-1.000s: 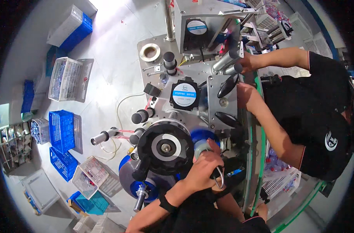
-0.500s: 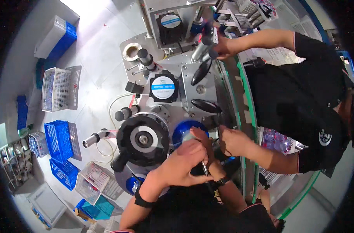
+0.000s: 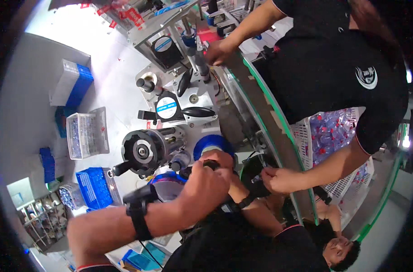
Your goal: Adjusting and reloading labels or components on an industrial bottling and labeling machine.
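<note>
My left hand (image 3: 204, 183) is closed in a fist, pressed up to my right hand, above the lower part of a metal machine. A small black part (image 3: 211, 164) shows between the hands; what the left fingers grip is hidden. My right hand (image 3: 221, 158) reaches to the pale core of a blue disc (image 3: 204, 144), its fingers out of sight. Left of them stands a black handwheel (image 3: 142, 152) with a side handle. A second blue-rimmed disc (image 3: 170, 185) lies partly behind my left forearm.
A conveyor (image 3: 265, 113) with green edges runs along the right. Across it a co-worker has one hand (image 3: 220, 52) at the machine's far end and another (image 3: 281, 180) close to my right arm. White crates (image 3: 301, 136) hold clear bottles; blue baskets (image 3: 95, 187) stand on the left floor.
The view has shifted and turned. My left forearm now comes in lower and further left, its hand in a fist; the metal rod seen by it earlier is no longer visible.
</note>
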{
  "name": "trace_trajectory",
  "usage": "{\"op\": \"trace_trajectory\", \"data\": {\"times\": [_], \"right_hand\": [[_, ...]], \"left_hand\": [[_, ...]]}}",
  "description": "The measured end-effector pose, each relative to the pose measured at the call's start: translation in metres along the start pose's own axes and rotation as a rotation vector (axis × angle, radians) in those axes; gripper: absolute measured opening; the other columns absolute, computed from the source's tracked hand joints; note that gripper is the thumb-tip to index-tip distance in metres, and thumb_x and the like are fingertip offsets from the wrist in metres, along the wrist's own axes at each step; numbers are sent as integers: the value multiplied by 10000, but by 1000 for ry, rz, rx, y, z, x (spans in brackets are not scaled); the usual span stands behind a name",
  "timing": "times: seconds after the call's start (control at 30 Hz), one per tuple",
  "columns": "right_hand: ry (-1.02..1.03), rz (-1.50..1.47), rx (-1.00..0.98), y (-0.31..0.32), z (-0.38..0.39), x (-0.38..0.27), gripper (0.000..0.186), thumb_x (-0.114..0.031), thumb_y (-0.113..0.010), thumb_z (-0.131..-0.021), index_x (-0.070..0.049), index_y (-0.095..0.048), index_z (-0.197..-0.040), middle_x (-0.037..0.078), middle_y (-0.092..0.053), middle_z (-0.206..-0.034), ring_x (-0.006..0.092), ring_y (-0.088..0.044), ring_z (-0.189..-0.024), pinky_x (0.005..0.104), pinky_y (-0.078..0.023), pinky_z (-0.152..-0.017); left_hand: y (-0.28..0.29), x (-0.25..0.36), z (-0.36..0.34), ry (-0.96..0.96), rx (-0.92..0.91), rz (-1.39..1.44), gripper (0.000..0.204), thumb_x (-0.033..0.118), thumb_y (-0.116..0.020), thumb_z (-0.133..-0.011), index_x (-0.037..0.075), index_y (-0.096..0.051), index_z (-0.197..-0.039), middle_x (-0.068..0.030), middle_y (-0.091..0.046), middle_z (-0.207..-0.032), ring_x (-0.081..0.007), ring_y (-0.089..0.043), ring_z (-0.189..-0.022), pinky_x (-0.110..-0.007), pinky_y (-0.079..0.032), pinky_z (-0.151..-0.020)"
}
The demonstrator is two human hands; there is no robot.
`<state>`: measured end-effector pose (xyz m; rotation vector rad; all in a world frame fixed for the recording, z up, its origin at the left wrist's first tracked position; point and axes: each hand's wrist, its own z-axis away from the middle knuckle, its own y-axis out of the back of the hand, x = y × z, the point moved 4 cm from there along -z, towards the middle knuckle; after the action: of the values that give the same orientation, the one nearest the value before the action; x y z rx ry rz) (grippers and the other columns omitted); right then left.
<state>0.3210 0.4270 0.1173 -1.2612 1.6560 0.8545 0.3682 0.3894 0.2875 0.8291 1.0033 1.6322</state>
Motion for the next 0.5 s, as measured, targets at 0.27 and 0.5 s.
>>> {"op": "trace_trajectory", "data": {"times": [0.27,0.5], "right_hand": [[93,-51,14,-1,-15,3,292,-286,-710,-724,-68,-625,-899,106,-658,-824,291,-651,-767,364,-509,-660],[158,-5,-12,-1,-25,-4,290,-300,-703,-732,-78,-621,-899,94,-655,-854,293,-650,-754,371,-510,-661]], "left_hand": [[13,-9,-6,-86,-232,154,137,124,-557,-777,9,-560,-852,-100,-620,-586,-252,-657,-553,-385,-485,-445],[19,-16,-8,-119,-366,41,160,133,-586,-760,6,-568,-855,-94,-647,-633,-256,-672,-605,-358,-508,-481]]}}
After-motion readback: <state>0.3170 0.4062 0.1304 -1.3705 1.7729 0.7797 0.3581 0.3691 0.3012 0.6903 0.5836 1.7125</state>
